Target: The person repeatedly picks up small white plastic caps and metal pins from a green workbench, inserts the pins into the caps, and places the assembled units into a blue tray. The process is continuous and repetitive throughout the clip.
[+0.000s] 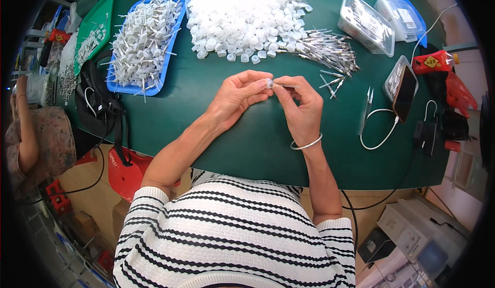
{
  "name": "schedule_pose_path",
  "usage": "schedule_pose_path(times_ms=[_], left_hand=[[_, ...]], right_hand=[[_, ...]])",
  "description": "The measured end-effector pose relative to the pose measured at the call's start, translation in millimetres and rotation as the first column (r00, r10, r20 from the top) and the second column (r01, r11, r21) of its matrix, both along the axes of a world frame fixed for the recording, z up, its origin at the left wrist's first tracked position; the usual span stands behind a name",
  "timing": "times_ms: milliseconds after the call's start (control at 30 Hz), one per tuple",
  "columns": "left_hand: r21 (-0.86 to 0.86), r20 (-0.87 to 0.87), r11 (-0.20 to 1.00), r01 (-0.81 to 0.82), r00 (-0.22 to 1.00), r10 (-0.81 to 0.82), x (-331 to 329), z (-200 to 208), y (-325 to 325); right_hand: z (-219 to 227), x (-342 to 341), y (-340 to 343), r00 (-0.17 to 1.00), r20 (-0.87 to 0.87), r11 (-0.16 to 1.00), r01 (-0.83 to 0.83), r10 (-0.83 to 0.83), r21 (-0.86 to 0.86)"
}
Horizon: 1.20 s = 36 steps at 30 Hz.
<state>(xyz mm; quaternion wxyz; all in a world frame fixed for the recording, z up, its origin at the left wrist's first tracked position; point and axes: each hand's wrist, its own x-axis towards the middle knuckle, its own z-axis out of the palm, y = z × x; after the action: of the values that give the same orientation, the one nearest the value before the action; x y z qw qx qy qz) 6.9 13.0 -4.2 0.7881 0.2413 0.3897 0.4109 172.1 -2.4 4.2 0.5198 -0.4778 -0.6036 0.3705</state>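
Observation:
My left hand [236,94] is closed, pinching a small whitish plastic cap [269,83] between thumb and fingertips. Right beside it, my right hand [301,105] pinches a thin rod [290,86], one end of which meets the cap; fingers hide how far it goes in. Both hands are just above the green table [247,148]. Beyond them spreads a large pile of translucent white caps [247,17]. To its right lies a heap of thin metal-and-white rods [330,50], with several loose ones [332,84] nearer me.
A blue tray [133,91] at left holds joined caps and rods; a green tray [104,14] stands beyond it. A black bag [95,94] hangs at the table edge. At right are tweezers [367,107], a cabled phone [406,94] and clear boxes [367,43]. Another person [46,138] sits left.

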Motion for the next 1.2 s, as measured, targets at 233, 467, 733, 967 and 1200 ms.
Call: schedule_pose_path(times_ms=[233, 467, 733, 967, 1200], left_hand=[[0.139, -0.031, 0.99, -0.023, 0.999, 0.028, 1, 6, -2], [0.107, -0.05, 0.994, 0.034, 0.998, -0.029, -1, 4, -1], [0.129, -0.07, 0.99, 0.062, 0.996, -0.053, -5, -2, 1], [0.172, -0.098, 0.982, 0.081, 0.993, -0.065, -2, -2, 0], [0.198, -0.078, 0.977, 0.08, 0.995, -0.065, -2, -5, -2]], right_hand=[[26, 12, -1, 0.999, -0.014, 0.972, -0.05, 0.048, -0.231], [26, 14, 1, 0.924, 0.362, 0.992, -0.094, 0.12, -0.089], [23, 14, 2, 0.907, 0.413, 0.996, -0.093, 0.081, 0.009], [16, 17, 3, 0.932, 0.333, 0.99, -0.135, 0.144, -0.049], [8, 12, -2, 0.959, 0.262, 0.992, -0.085, 0.106, -0.091]])
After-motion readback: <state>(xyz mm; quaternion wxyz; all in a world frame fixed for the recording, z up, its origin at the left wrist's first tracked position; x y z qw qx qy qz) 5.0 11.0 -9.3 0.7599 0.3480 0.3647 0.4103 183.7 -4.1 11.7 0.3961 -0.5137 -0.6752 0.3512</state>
